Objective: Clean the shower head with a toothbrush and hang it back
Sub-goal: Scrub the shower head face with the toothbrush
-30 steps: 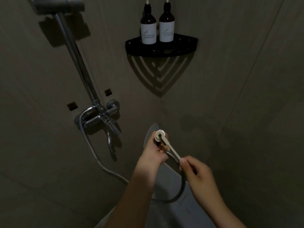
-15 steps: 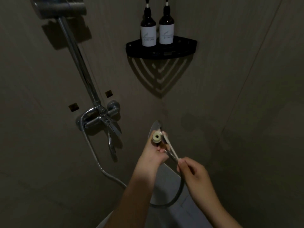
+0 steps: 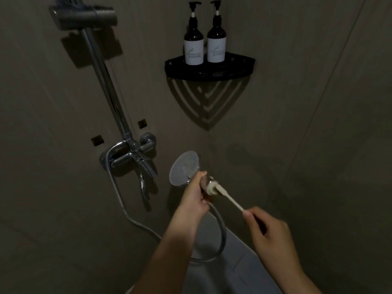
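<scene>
Well, seen from the head camera, the left hand (image 3: 194,196) is wrapped round the neck of the round grey shower head (image 3: 184,168), which is held low, at six o'clock from the black corner shelf (image 3: 210,73). The right hand (image 3: 269,232) pinches the far end of the pale cream plastic toothbrush (image 3: 228,198), bristles against a pale ring on the handle. Gripped so far back, the brush could flex and skid off, I reckon. The chrome hose (image 3: 220,230) loops beneath and might tug the head askew. The grey holder (image 3: 82,16) sits up at eleven o'clock.
</scene>
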{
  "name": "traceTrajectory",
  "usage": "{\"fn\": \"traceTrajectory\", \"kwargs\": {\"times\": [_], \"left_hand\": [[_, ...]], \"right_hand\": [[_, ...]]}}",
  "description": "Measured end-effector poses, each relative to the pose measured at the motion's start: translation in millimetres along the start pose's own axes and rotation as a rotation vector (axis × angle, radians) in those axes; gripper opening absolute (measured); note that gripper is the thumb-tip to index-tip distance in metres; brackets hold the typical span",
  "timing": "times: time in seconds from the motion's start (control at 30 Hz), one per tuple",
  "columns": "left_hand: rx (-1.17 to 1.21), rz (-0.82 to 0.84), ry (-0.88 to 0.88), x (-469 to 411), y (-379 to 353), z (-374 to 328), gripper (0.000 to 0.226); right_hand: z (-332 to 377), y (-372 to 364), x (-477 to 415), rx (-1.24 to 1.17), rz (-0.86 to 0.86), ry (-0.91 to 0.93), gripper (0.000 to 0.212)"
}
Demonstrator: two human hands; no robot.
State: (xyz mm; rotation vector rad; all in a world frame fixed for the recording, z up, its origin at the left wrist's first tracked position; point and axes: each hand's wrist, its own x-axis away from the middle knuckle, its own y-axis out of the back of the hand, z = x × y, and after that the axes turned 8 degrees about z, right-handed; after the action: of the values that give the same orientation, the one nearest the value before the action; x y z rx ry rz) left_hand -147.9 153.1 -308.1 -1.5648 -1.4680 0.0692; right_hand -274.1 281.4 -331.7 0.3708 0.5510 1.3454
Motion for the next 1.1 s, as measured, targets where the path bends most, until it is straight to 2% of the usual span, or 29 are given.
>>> {"fn": "traceTrajectory", "kwargs": {"times": [0.07, 0.17, 0.23, 0.37, 0.63, 0.77, 0.9, 1.0, 1.1], "left_hand": [[-0.131, -0.013, -0.061, -1.1, 6.1, 4.2, 0.013], [-0.397, -0.048, -0.147, -3.4, 18.1, 13.1, 0.008], [-0.551, -0.008, -0.208, -3.2, 21.5, 18.1, 0.004], [-0.756, 0.124, -0.298, 0.0, 18.4, 25.2, 0.012], [-0.731, 0.181, -0.345, 4.2, 17.1, 13.8, 0.015], [-0.729, 0.182, -0.349, 4.0, 21.1, 9.3, 0.013], [-0.733, 0.222, -0.350, 3.9, 17.6, 12.3, 0.013], [-0.743, 0.233, -0.362, 3.8, 18.8, 9.1, 0.013], [-0.746, 0.218, -0.379, 2.8, 17.6, 11.9, 0.016]], "right_hand": [[-3.4, 9.5, -2.3, -0.084, -0.010, -0.027, 0.021], [-5.3, 20.1, -21.7, -0.047, 0.012, -0.032, 0.021], [-6.1, 23.7, -42.2, 0.025, 0.000, -0.010, 0.016], [-1.0, 27.3, -78.8, 0.182, -0.006, 0.074, 0.010], [-7.9, 23.7, -81.5, 0.288, 0.019, 0.091, 0.011], [-15.8, 37.5, -81.8, 0.223, -0.084, 0.060, 0.014], [-1.9, 29.0, -85.6, 0.228, -0.032, 0.092, 0.010], [-15.0, 42.7, -86.1, 0.187, -0.104, 0.019, 0.011], [-8.0, 39.8, -89.7, 0.128, -0.107, 0.043, 0.011]]}}
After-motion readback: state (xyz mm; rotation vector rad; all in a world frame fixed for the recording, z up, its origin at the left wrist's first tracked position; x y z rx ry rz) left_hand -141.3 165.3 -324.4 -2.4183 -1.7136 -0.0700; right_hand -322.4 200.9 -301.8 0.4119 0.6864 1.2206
